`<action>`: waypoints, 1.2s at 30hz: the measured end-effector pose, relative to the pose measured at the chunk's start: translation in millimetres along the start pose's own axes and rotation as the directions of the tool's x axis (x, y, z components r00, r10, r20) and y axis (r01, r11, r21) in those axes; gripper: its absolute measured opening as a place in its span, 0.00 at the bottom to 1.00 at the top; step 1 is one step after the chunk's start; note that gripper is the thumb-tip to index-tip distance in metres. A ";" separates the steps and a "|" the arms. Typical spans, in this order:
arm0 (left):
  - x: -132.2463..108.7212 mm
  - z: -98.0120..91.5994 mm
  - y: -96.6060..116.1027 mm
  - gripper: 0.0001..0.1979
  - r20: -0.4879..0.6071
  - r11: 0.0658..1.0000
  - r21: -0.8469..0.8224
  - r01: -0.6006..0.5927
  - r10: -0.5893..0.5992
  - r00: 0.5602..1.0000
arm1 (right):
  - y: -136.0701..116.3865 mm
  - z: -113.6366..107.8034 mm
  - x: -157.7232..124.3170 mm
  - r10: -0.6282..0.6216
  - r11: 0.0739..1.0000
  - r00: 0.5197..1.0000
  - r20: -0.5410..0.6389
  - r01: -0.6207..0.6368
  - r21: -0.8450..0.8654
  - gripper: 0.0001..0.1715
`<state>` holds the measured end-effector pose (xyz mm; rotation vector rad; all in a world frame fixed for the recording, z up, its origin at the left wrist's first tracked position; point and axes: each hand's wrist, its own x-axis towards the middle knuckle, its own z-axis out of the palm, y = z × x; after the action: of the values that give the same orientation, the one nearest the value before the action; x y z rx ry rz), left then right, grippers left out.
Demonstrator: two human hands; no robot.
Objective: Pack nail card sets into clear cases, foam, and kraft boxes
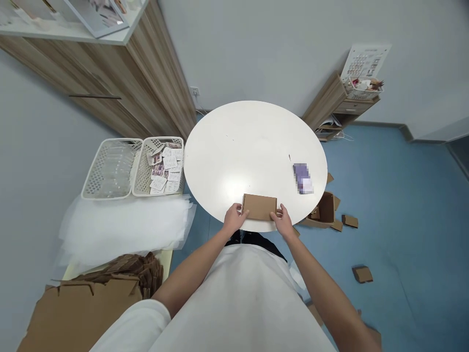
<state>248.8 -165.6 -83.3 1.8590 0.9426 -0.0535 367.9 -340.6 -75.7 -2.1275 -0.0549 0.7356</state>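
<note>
A flat brown cardboard box (260,207), folded closed, lies at the near edge of the round white table (249,142). My left hand (235,218) grips its left end, thumb on the near corner and fingers along the side. At the opposite end my right hand (282,221) holds the box the same way, thumb on top near the corner. To the right on the table lies a purple item with a pale patch (302,177), blurred by pixelation. A small dark thin object (289,157) rests just beyond it.
On the left stand a white basket of clear plastic pieces (110,168) and a white basket of printed packets (164,168). Nearer are white translucent sheets (124,230) and stacked flat cardboard (88,313). Small boxes (362,274) and a large open carton (324,210) sit on the blue floor.
</note>
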 end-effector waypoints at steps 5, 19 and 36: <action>13.5 0.7 8.7 0.34 0.001 0.998 0.066 -0.026 0.026 1.000 | -7.5 -13.9 7.6 0.013 0.996 1.000 0.004 -0.012 -0.089 0.43; 16.6 15.3 25.1 0.25 -0.029 0.994 0.106 -0.008 0.012 1.000 | 2.0 -10.1 27.0 -0.130 0.979 0.987 0.097 0.143 -0.143 0.32; 24.3 244.7 213.9 0.31 0.441 0.984 -0.003 -0.177 0.160 0.883 | 125.8 -248.4 36.7 0.116 0.993 0.921 -0.371 -0.105 0.049 0.33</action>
<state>487.0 -385.8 -51.4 1.8478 0.4660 -0.3733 500.6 -588.2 -74.2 -2.2219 0.2822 0.3790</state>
